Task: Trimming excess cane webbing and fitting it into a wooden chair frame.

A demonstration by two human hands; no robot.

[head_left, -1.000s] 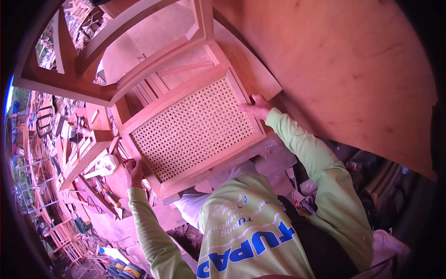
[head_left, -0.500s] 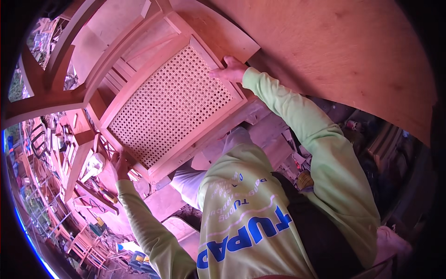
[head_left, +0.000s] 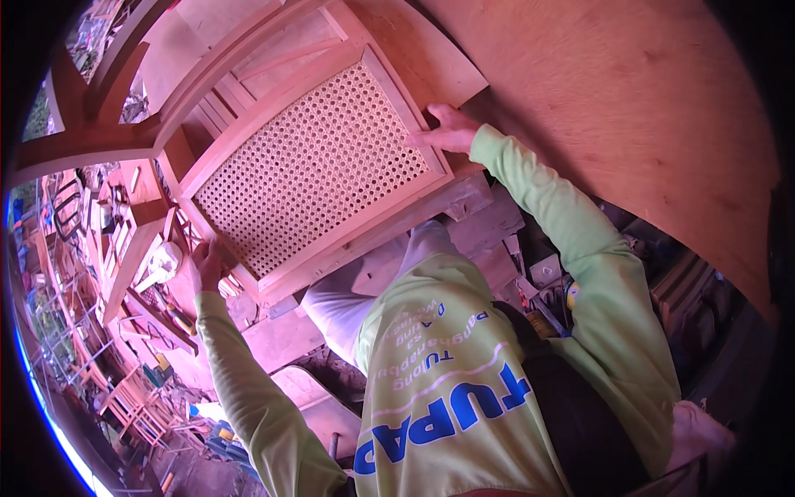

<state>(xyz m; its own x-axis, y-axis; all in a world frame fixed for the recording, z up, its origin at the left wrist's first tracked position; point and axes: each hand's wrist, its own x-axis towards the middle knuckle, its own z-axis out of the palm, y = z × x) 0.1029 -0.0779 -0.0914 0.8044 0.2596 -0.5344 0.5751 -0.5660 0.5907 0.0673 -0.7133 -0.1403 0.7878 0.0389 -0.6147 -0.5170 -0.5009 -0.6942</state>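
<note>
A light wooden chair frame with a woven cane panel lies tilted in front of me. My left hand is closed on the frame's near left corner, its fingers partly hidden by the wood. At the right side, my right hand grips the frame's edge, thumb on top by the cane and the other fingers along the outside. Beyond the panel, curved wooden rails of the chair rise toward the upper left.
A large plywood sheet fills the upper right. Wooden planks lie below the frame. To the left are a white round object, wood offcuts and tools. Several wooden stools or frames stand at the lower left, and clutter lies under my right arm.
The view has shifted a little. My right hand appears farther right and my left hand slightly to the left, both still on the chair frame.
</note>
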